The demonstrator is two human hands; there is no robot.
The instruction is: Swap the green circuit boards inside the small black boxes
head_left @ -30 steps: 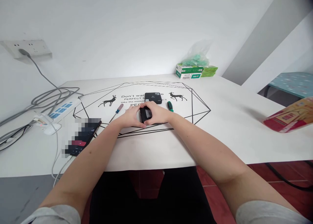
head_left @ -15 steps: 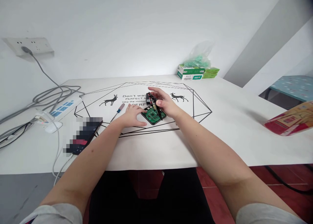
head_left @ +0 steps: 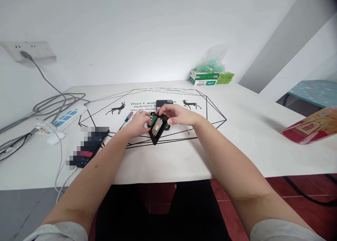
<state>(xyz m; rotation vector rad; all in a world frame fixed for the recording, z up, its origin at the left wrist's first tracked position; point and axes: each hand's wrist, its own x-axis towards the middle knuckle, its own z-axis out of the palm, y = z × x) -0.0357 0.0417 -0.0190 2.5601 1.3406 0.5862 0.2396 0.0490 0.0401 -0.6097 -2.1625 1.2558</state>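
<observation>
Casing (head_left: 155, 141) between hands (head_left: 141, 123) (head_left: 181, 115), silvery plate (head_left: 157, 126) inside; green board (head_left: 153, 118) behind.

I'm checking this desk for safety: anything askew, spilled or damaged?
The black cover is tilted in the right hand, leaving the green circuit board exposed. No spill shows; small damage I can't tell.

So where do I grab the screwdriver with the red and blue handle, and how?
I'd pinch the screwdriver by its thick handle, coming from above and a little from the left. It lies flat, with the handle at the far end and the thin shaft slanting back toward you. The left hand is close on its right side.
</observation>
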